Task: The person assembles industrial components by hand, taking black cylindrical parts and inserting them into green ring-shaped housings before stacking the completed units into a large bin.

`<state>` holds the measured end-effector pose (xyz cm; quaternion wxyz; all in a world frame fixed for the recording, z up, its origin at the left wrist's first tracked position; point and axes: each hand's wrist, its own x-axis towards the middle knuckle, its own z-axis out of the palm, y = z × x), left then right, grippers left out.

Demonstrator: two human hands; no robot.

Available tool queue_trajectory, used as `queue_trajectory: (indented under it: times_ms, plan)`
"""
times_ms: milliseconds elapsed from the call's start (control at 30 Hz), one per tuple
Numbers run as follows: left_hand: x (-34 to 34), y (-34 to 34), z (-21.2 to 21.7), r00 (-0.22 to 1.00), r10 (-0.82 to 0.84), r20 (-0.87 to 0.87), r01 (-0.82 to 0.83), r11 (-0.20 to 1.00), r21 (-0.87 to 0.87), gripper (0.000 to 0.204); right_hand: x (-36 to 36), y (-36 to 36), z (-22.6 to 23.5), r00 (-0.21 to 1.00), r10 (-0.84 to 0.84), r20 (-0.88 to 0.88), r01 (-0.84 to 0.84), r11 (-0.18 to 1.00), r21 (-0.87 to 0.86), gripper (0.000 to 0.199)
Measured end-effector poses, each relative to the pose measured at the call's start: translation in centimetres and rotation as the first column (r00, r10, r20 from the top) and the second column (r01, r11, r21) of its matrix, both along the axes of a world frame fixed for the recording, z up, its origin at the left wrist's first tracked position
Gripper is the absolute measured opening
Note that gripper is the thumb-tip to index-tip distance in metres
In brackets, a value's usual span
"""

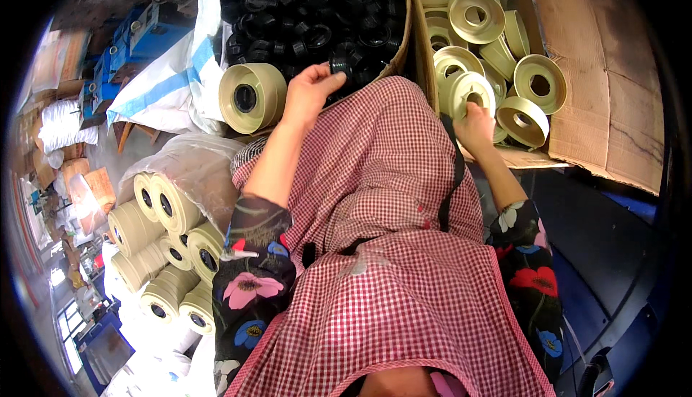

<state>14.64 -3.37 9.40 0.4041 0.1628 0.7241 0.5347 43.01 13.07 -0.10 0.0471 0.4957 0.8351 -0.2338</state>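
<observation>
My left hand is closed, thumb and fingers pinching a black plastic fitting at the near edge of a large heap of similar black fittings. Just left of that wrist, a cream flanged plastic part lies on its side with a black piece in its centre hole. On the right, my right hand grips the rim of a cream flanged part, thumb inside its opening. Other loose cream parts lie around it in a cardboard box.
Stacked cream parts with black centres stand at the left, partly under clear plastic. A white woven sack with a blue stripe lies beside the black heap. Blue machinery is farther left. My checked apron covers my lap.
</observation>
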Motion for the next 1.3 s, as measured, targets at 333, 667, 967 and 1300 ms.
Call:
queue_trajectory:
  times_ms: [333,667,967,1300]
  plan:
    - [8.8,-0.6,8.2,0.959,-0.203,-0.196,0.270,0.865,0.424,0.035,-1.9,-6.5,17.0,0.434,-0.219,-0.874,-0.415,0.813,-0.410,0.061]
    - [9.7,-3.5,8.7,0.937,-0.343,0.067,0.313,0.908,0.278,0.059,-2.1,-8.7,17.2,0.360,-0.033,-0.932,-0.607,0.751,-0.261,0.081]
    - [10.5,-3.8,8.4,0.899,-0.308,0.310,0.217,0.931,0.293,0.049,-2.1,-7.6,18.4,0.447,0.100,-0.889,-0.640,0.730,-0.240,0.097]
    - [8.3,-4.8,9.3,0.834,-0.550,0.038,0.518,0.806,0.286,0.049,-3.3,-5.1,16.9,0.960,-0.133,-0.245,-0.269,-0.209,-0.940,0.071]
